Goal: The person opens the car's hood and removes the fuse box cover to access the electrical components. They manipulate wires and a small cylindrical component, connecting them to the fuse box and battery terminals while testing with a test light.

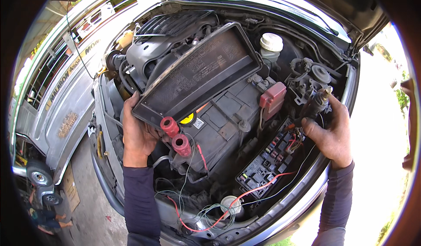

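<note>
My left hand [139,132] grips the lower left end of a long black fuse box cover [197,70]. The cover is tilted, with its inner side and a faded printed diagram facing me. Below it is the car battery [223,119]. Beside my left fingers, two red hollow-ended handles [180,144] stand up at the battery's near left corner and look like a clamp's. My right hand [330,134] is closed round a dark cylindrical tool [318,103] with a brass-coloured tip pointing up; its kind is unclear. The uncovered fuse box [265,167] lies below that hand.
A red terminal cover [272,99] sits on the battery's far right. Loose red wire [245,193] and thin green wires [206,213] trail across the front. Behind are the engine cover [153,49] and a white-capped reservoir [271,44]. Another vehicle [66,92] and a person [48,217] are at left.
</note>
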### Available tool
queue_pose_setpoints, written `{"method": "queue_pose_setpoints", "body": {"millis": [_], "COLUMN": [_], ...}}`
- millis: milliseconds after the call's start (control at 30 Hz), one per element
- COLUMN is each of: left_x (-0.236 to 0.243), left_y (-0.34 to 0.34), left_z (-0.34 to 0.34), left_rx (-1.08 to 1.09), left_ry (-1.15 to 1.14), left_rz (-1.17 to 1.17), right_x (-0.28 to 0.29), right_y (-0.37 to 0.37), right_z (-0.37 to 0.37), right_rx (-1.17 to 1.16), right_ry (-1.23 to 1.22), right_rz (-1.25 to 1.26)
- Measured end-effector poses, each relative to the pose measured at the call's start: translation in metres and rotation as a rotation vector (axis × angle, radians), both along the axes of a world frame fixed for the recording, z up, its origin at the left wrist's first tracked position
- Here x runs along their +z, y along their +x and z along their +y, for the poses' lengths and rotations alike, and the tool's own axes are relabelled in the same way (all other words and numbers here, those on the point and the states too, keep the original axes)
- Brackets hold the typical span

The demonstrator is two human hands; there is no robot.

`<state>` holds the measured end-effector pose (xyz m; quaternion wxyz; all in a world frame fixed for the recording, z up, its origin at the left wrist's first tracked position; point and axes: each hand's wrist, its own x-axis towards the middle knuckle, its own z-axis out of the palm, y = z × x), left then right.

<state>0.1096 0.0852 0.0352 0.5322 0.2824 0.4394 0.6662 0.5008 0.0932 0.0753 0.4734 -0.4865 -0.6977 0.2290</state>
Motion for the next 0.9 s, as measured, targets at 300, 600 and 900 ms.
{"method": "queue_pose_setpoints", "body": {"millis": [300,600,900], "left_x": [-0.006,-0.014,0.004], "left_y": [0.003,-0.01,0.007], "left_z": [0.006,0.007,0.002], "left_rx": [0.074,0.035,-0.016], "left_ry": [0.074,0.117,-0.026], "left_rz": [-0.013,-0.076,-0.019], "right_x": [0.007,0.013,-0.003], "right_y": [0.01,0.01,0.004], "right_z": [0.0,-0.003,-0.003], "right_rx": [-0.002,-0.022,-0.048], "right_ry": [-0.21,-0.276,-0.145], "right_rz": [-0.057,-0.066,0.048]}}
